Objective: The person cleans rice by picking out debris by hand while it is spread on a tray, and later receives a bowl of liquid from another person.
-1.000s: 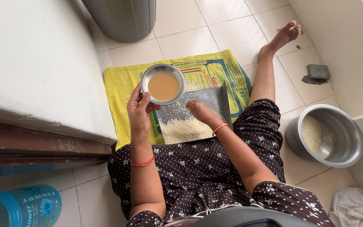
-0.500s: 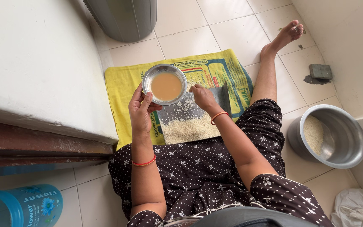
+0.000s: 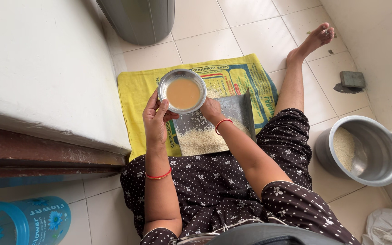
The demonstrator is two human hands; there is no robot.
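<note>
Steel bowl (image 3: 183,90), centre frame: light, rigid, slippery, nearly brimful; left hand (image 3: 156,121) and right hand (image 3: 211,110) grip opposite rims.

Right hand (image 3: 212,110): fingertips hidden under small round steel bowl of tan liquid (image 3: 183,91). Flat grey metal tray (image 3: 237,109) partly covered by bowl & hand. Blue plastic jar (image 3: 21,224), white cloth bag (image 3: 389,227) & grey bin (image 3: 141,18) cut off by frame edges.

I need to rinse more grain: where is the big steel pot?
In the head view, the big steel pot sits on the tiled floor at the person's right, beside the outstretched leg.
</note>
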